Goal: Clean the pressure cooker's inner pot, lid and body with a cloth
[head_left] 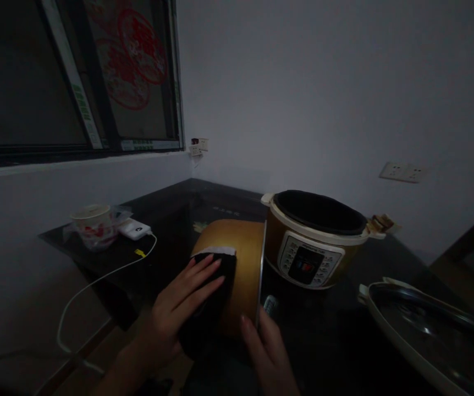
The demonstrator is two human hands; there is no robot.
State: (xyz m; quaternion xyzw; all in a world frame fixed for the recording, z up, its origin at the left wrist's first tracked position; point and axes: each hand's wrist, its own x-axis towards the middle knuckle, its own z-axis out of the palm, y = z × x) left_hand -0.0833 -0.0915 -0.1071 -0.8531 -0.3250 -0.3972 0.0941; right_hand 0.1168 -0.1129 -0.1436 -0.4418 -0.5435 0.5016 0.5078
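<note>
A gold pot (247, 269), tilted left of the cooker (303, 242), is gripped at its rim by the right hand (268, 349). A black cloth (216, 297) is pressed flat against it under the left fingers (198, 286).

The pot (250, 253), left of the cooker (276, 231), looks like smooth gold metal, softly shiny, with a bright metallic rim; black cloth (220, 286) lies against its side. The cooker has a gold body and pale plastic-looking trim. Right of the cooker, the lid (430, 330) is glossy. The counter (171, 201) beneath the cooker is dark, smooth and glossy.
</note>
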